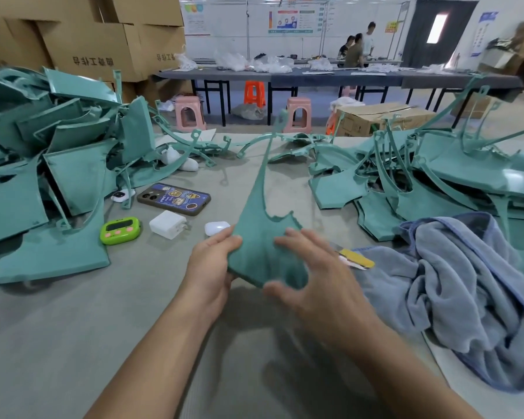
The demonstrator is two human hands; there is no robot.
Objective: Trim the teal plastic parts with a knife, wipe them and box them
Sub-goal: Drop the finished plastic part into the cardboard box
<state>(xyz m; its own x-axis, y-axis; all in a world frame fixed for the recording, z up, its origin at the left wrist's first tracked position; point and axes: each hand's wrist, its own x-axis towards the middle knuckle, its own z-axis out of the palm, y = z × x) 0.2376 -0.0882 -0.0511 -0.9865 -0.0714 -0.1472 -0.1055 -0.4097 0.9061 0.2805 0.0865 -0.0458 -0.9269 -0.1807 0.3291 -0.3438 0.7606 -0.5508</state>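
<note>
A teal plastic part with a long thin arm pointing away from me is held up over the table. My left hand grips its near left edge. Over its near right side hovers my right hand, blurred, fingers spread, at most touching the part. A yellow-handled knife lies on the table just right of my right hand, beside a blue-grey towel. Heaps of teal parts fill the left and the right of the table.
A phone, a green timer, a white charger and a white earbud case lie left of the held part. Cardboard boxes are stacked at the back left. Stools, a long table and people are far behind.
</note>
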